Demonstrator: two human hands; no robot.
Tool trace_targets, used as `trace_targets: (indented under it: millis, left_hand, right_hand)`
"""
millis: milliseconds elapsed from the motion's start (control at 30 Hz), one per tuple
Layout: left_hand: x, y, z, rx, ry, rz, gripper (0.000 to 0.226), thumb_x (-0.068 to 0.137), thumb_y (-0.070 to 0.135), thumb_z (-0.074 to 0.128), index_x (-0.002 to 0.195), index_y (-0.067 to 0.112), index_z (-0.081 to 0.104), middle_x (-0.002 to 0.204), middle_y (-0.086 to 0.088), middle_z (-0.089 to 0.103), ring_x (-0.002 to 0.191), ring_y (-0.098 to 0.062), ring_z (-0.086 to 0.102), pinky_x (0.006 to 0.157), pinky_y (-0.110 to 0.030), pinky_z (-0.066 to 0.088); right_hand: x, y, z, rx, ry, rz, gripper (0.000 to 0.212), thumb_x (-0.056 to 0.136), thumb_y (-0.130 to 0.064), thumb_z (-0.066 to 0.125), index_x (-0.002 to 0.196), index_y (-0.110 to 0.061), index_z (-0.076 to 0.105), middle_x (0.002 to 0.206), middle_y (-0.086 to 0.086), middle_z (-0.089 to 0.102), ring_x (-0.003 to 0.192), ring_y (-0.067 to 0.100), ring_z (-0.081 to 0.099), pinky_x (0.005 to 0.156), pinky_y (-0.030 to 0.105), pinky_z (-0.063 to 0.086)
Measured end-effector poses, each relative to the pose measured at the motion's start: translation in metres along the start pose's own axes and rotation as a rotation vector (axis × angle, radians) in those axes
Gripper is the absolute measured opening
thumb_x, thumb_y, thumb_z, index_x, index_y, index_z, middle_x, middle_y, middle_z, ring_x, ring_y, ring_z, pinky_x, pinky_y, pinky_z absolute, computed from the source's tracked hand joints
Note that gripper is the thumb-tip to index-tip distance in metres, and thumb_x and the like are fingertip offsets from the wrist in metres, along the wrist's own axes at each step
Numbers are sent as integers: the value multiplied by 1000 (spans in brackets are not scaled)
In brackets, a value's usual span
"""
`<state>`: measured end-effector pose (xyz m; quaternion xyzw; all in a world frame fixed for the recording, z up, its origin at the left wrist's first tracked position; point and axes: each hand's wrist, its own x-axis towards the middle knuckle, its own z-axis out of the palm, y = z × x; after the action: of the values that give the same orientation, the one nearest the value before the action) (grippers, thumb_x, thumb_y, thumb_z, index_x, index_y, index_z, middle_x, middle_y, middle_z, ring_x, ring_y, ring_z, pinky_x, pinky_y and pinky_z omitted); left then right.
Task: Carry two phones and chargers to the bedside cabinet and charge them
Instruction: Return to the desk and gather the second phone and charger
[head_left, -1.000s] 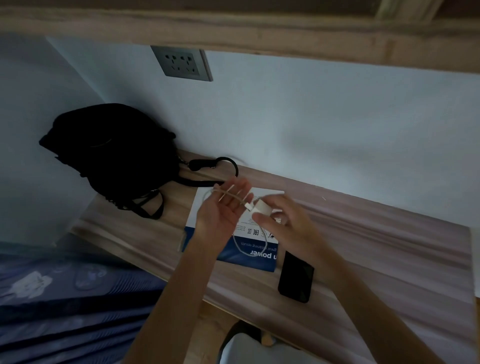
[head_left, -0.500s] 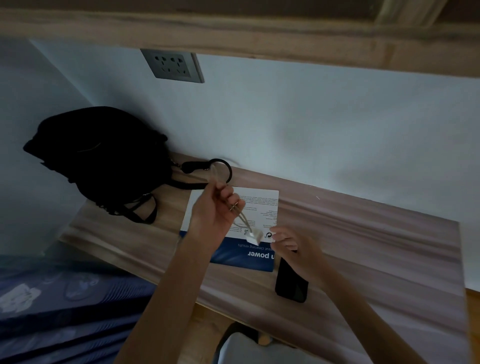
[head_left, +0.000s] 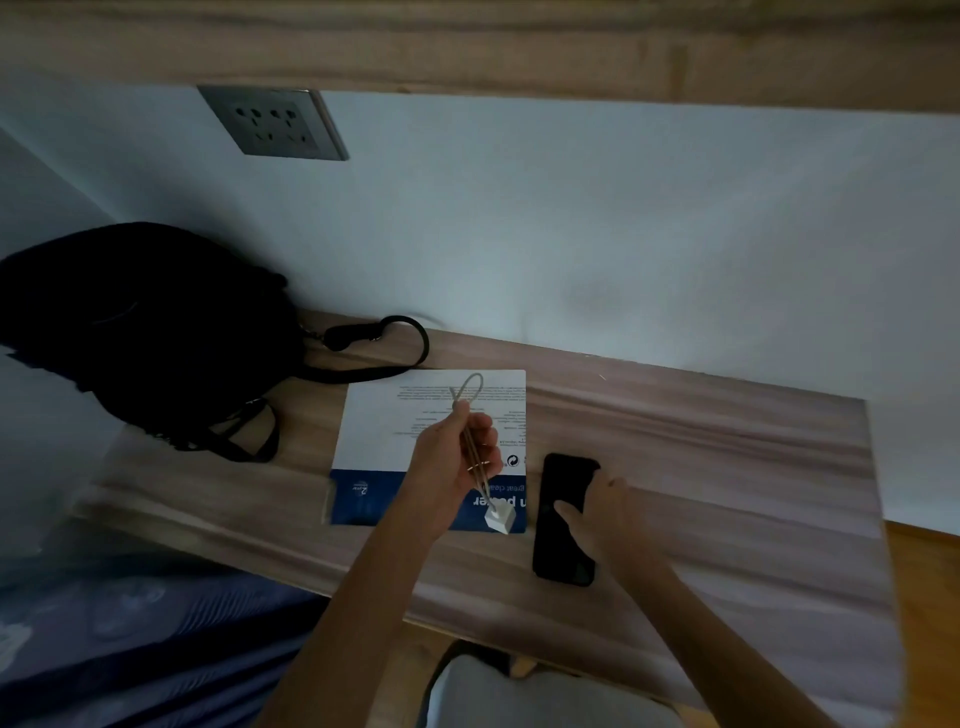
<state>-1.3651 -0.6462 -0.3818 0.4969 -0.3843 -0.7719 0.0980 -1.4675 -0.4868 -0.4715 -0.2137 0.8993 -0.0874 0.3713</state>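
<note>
My left hand (head_left: 457, 457) grips a folded white charging cable (head_left: 467, 395) above a blue and white box. A loop of the cable sticks out above my fist. The small white charger plug (head_left: 501, 519) dangles from it below the hand. A black phone (head_left: 563, 519) lies on the wooden shelf (head_left: 701, 467) just right of the box. My right hand (head_left: 597, 512) is on the phone, thumb across its screen and fingers at its right edge. Only one phone is in view.
A black bag (head_left: 150, 332) with straps sits at the shelf's left end. The blue and white box (head_left: 395, 457) lies flat in the middle. A grey wall socket (head_left: 275, 122) is above the bag. A dark blue bedcover (head_left: 130, 639) lies lower left.
My right hand let go of the charger plug and moved down onto the phone. My left hand gathered the cable into its fist, and the plug now hangs free.
</note>
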Motion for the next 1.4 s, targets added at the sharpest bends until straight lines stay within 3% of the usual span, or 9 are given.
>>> trace_targets:
  millis: [200,567,700,833,933,1000,1067,1167,1400]
  left_hand:
    - [-2,-3,6,-12,-18,-37,44,102,35,47,73,9,68,62,-6,64,52,-16,60,50,-29,52]
    - [-8,5,-4,6,-30,-21,44,102,33,46,74,7,68,60,-6,64,52,-16,61,51,-29,54]
    - [-11,14,-11,20,-48,-17,44,102,34,45,74,8,67,61,-5,64,52,-16,61,51,-29,54]
    - [-11,22,-20,47,-82,14,43,102,35,45,78,8,68,62,-4,63,50,-15,58,54,-30,53]
    - [-11,27,-26,86,-90,69,44,102,35,45,76,10,69,60,-4,61,46,-12,51,52,-29,50]
    - [-13,31,-28,108,-130,107,47,102,37,46,70,15,72,59,-4,60,43,-11,47,49,-27,48]
    - [-18,36,-26,117,-189,132,50,102,37,47,65,17,74,57,-4,58,42,-11,45,46,-25,46]
    - [-28,44,-17,111,-281,143,51,102,36,47,62,16,74,55,-4,56,41,-11,42,46,-25,46]
    - [-59,55,15,171,-477,175,48,101,35,47,65,16,73,57,-2,54,44,-10,40,49,-25,45]
  right_hand:
    - [-3,-19,19,-112,4,87,117,86,-66,60,154,7,-1,153,31,26,137,39,39,107,40,41]
    - [0,-22,38,-92,100,48,116,82,-59,67,157,-4,-2,142,23,32,125,33,42,96,36,48]
    - [2,-23,25,172,139,-20,106,77,-56,70,156,-15,12,132,17,39,113,29,47,90,38,51]
    - [-11,-42,-6,727,61,-252,45,84,-37,73,125,-43,55,121,0,63,107,25,66,80,34,62]
    - [-40,-59,-34,1037,24,-354,34,88,-35,65,110,-60,61,110,-8,74,106,18,70,79,26,61]
    - [-56,-66,-46,1211,2,-377,36,90,-37,58,126,-42,62,118,-4,74,110,16,70,87,30,59]
    - [-69,-70,-56,1372,-24,-352,39,91,-41,52,121,-27,71,119,3,75,109,19,71,88,32,58]
    - [-90,-71,-67,1539,3,-317,40,90,-47,49,110,-28,78,116,11,75,101,23,71,83,31,57]
    - [-133,-46,-80,1775,125,-445,60,90,-53,51,135,-16,63,139,24,59,118,34,57,100,42,44]
